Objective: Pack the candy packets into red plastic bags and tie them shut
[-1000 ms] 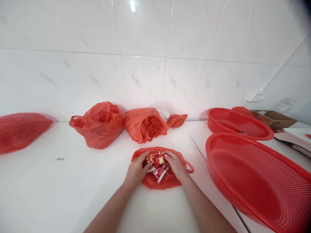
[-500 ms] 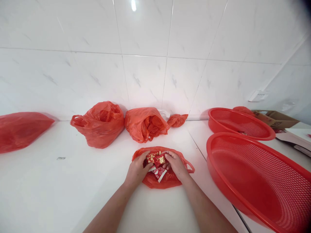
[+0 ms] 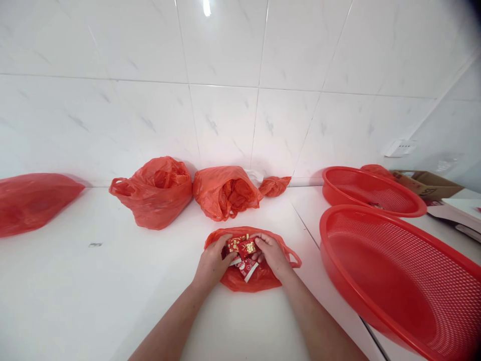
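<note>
A red plastic bag (image 3: 250, 287) lies opened on the white table in front of me, with small wrapped packets in its mouth. My left hand (image 3: 213, 261) has its fingers and thumb curled round a red-and-gold packet (image 3: 235, 244) at the left. My right hand (image 3: 274, 254) pinches another red-and-gold packet (image 3: 247, 248) by its right end, thumb on top. The two packets overlap in the middle. Below them rests a red-and-white packet (image 3: 248, 266), tilted, with a white edge. My fingertips under the packets are partly hidden.
Against the tiled wall stand two bulging red bags (image 3: 158, 200) (image 3: 216, 190) and a small knotted red bag (image 3: 275, 186). Another red bag (image 3: 33, 203) lies far left. Two red plastic baskets (image 3: 326, 260) (image 3: 330, 195) stand at the right, with a cardboard box (image 3: 432, 186) behind.
</note>
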`<state>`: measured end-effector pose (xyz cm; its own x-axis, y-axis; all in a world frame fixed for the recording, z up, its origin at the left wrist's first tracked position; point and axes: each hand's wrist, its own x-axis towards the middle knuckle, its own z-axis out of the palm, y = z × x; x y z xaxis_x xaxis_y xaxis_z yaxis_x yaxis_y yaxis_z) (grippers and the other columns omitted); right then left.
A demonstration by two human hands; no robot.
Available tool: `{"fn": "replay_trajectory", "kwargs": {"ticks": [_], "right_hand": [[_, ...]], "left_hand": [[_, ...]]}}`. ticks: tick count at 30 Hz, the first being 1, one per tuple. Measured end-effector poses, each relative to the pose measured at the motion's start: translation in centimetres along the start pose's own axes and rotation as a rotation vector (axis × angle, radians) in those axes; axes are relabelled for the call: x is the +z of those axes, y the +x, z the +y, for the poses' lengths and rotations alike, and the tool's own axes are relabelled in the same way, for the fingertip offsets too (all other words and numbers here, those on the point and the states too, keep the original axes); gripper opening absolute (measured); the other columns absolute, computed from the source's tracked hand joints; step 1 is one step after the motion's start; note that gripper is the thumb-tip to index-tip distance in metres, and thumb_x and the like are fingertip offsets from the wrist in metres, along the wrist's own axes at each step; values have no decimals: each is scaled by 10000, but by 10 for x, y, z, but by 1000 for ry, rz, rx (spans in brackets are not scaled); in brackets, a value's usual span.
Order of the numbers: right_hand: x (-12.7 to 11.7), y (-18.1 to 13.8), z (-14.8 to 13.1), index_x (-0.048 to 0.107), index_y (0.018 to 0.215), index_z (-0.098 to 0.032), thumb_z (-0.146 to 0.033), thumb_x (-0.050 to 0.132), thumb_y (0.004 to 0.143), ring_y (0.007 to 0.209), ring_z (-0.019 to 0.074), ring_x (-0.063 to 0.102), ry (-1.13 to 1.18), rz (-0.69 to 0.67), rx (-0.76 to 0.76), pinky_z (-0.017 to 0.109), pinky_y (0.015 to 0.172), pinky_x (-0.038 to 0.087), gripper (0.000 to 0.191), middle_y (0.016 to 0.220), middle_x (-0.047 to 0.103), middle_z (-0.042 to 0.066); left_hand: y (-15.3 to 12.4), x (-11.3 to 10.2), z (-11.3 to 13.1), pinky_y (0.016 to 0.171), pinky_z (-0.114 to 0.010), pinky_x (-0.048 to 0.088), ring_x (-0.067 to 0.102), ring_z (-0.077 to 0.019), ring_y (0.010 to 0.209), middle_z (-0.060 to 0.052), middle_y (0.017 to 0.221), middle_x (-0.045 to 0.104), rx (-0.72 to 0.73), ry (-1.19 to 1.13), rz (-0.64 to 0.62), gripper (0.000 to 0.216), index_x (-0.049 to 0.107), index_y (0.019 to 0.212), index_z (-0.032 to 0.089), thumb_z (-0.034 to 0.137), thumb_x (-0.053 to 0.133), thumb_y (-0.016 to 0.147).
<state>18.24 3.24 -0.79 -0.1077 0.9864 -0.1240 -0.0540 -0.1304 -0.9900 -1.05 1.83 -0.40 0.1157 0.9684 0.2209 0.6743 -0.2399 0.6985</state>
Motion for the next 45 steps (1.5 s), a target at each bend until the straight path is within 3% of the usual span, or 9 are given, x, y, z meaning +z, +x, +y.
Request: {"fn": "replay_trajectory", "kwargs": {"ticks": [45], "right_hand": [[1, -1, -1, 572, 945, -205, -361, 473, 815, 506, 126, 586, -15, -5, 1, 212, 450, 395, 226, 676, 648, 2]], "left_hand": [[0, -2, 2, 794, -346, 465, 603, -210, 924, 1, 1031, 645, -16, -23, -25, 333, 495, 1120, 278, 288, 545, 791]]}}
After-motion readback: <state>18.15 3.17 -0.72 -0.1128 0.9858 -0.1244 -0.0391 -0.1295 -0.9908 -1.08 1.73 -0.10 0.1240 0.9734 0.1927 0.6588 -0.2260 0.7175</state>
